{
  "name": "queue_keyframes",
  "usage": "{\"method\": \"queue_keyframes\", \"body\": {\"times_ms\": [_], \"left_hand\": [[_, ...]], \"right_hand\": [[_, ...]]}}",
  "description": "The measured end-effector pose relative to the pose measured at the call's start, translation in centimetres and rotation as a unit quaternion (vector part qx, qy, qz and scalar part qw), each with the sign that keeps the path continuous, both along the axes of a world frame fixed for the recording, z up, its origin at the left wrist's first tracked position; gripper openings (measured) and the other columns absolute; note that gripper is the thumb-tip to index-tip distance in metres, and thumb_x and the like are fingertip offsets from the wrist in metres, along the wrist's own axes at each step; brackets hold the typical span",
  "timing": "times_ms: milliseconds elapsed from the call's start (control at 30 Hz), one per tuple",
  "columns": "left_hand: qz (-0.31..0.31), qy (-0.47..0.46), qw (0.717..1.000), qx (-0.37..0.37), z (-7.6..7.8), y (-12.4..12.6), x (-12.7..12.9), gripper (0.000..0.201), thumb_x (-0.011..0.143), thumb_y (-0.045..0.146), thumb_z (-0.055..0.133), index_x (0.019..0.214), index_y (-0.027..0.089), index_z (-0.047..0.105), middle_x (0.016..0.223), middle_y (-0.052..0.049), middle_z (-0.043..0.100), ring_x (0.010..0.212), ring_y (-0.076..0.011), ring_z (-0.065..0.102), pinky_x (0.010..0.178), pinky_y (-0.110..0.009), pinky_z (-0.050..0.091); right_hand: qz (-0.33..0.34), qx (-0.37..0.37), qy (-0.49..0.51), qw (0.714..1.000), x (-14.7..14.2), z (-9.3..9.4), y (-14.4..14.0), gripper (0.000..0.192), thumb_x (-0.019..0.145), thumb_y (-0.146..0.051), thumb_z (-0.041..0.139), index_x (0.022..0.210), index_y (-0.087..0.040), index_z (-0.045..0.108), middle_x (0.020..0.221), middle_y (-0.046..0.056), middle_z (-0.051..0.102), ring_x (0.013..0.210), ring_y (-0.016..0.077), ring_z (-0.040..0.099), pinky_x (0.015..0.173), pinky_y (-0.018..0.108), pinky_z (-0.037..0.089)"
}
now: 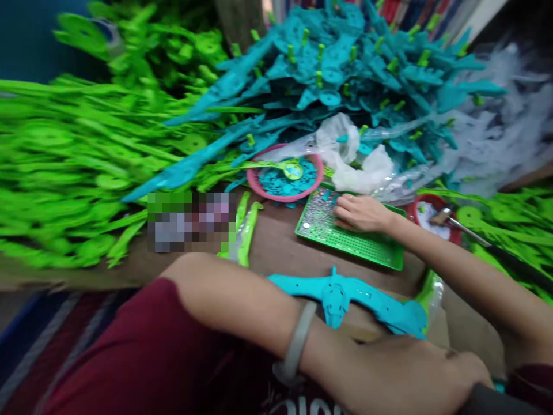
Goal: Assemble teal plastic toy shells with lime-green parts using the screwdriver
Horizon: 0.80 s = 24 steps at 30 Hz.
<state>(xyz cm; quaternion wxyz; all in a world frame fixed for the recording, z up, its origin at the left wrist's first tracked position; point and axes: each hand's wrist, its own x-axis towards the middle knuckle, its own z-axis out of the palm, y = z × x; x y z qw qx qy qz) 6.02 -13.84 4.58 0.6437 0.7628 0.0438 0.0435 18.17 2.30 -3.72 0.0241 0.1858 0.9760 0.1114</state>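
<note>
My right hand [360, 213] reaches into a green tray [371, 253], its fingers bent together among small silvery metal pieces [319, 213]; whatever is in the fingertips is hidden. Bits of blue plastic lie at the tray's far edge. My left hand [449, 366] crosses low in front of me to the bottom right, closed around a dark grey object [496, 400] that is mostly cut off by the frame. Between the two arms a blue winged plastic part [334, 294] lies on the brown work surface [276, 236], partly behind my left forearm.
A pink bowl [254, 187] holds blue pieces and a green part. A hammer [458, 225] rests across a red bowl [417, 213]. Heaps of green parts [56, 155] and blue parts [328, 63] crowd the back and left. Clear plastic bags [510, 115] bunch at the right.
</note>
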Motion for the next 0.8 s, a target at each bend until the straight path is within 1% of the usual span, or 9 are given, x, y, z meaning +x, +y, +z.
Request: {"method": "queue_keyframes", "body": {"times_ms": [67,133,233,333,467,533,600,700,800], "left_hand": [[0.015,0.016,1.0,-0.005,0.5,-0.1,-0.6,0.031,0.088,0.039,0.067,0.107,0.018,0.056,0.096,-0.007,0.069,0.086,-0.0215,0.068,0.07,-0.029,0.052],[0.02,0.029,0.999,-0.019,1.1,0.1,-0.8,0.032,0.089,0.036,0.069,0.11,0.017,0.055,0.099,-0.008,0.069,0.087,-0.0206,0.067,0.071,-0.029,0.051],[-0.004,0.046,0.998,-0.042,1.7,0.4,-0.5,0.033,0.087,0.035,0.073,0.106,0.017,0.054,0.1,-0.008,0.069,0.088,-0.0205,0.066,0.071,-0.028,0.049],[-0.026,0.05,0.997,-0.045,1.9,0.3,-0.2,0.034,0.083,0.031,0.076,0.105,0.017,0.054,0.101,-0.008,0.069,0.088,-0.021,0.066,0.071,-0.029,0.049],[-0.015,0.035,0.998,-0.047,1.7,0.0,0.0,0.032,0.081,0.026,0.077,0.102,0.018,0.053,0.1,-0.007,0.069,0.086,-0.0193,0.065,0.07,-0.027,0.048],[0.0,0.016,0.998,-0.057,1.6,-0.3,0.0,0.029,0.083,0.027,0.076,0.098,0.019,0.053,0.096,-0.005,0.068,0.084,-0.0174,0.064,0.067,-0.026,0.047],[0.019,-0.005,0.998,-0.056,1.4,-0.6,0.0,0.027,0.085,0.03,0.073,0.096,0.019,0.052,0.093,-0.003,0.067,0.081,-0.0161,0.063,0.065,-0.025,0.045],[0.046,0.002,0.999,-0.025,1.3,-1.1,-0.6,0.021,0.088,0.031,0.068,0.095,0.02,0.052,0.09,-0.002,0.067,0.08,-0.0166,0.062,0.067,-0.028,0.044],[0.071,0.038,0.997,0.001,1.3,-1.1,-1.8,0.022,0.09,0.035,0.066,0.101,0.021,0.054,0.096,-0.004,0.068,0.087,-0.0198,0.064,0.071,-0.031,0.046]], "right_hand": [[0.031,-0.027,-0.007,0.999,-0.1,0.0,0.0,0.043,0.105,-0.052,0.028,0.101,-0.016,0.053,0.096,0.011,0.061,0.089,0.0217,0.054,0.064,0.031,0.038],[0.071,-0.051,-0.016,0.996,-0.3,-0.2,0.2,0.039,0.107,-0.045,0.024,0.104,-0.018,0.051,0.101,0.01,0.061,0.092,0.0211,0.054,0.066,0.031,0.04],[0.018,-0.025,-0.016,0.999,-0.5,-0.5,1.1,0.036,0.108,-0.036,0.019,0.107,-0.017,0.049,0.105,0.011,0.061,0.095,0.0217,0.055,0.065,0.032,0.04],[-0.019,0.0,0.002,1.0,-0.3,-0.5,1.4,0.037,0.107,-0.043,0.024,0.107,-0.016,0.049,0.105,0.012,0.061,0.094,0.023,0.055,0.064,0.032,0.04],[0.053,-0.024,0.005,0.998,-0.5,-0.5,0.7,0.034,0.107,-0.043,0.027,0.105,-0.018,0.05,0.104,0.01,0.061,0.092,0.0216,0.055,0.064,0.032,0.04],[0.014,-0.015,0.008,1.0,-0.8,-0.5,0.6,0.033,0.108,-0.035,0.023,0.105,-0.017,0.05,0.103,0.011,0.062,0.091,0.0218,0.056,0.063,0.031,0.039],[-0.027,-0.009,0.022,0.999,-1.2,-0.4,0.5,0.036,0.107,-0.041,0.025,0.106,-0.016,0.051,0.104,0.013,0.061,0.094,0.0233,0.055,0.064,0.032,0.04],[-0.024,-0.055,0.024,0.998,-1.5,-0.4,0.2,0.038,0.106,-0.046,0.029,0.108,-0.016,0.052,0.108,0.013,0.061,0.1,0.024,0.055,0.069,0.033,0.043],[-0.129,-0.119,0.09,0.98,-0.7,0.3,-1.0,0.034,0.106,-0.038,0.03,0.108,-0.014,0.054,0.11,0.015,0.061,0.101,0.024,0.054,0.072,0.034,0.046]]}}
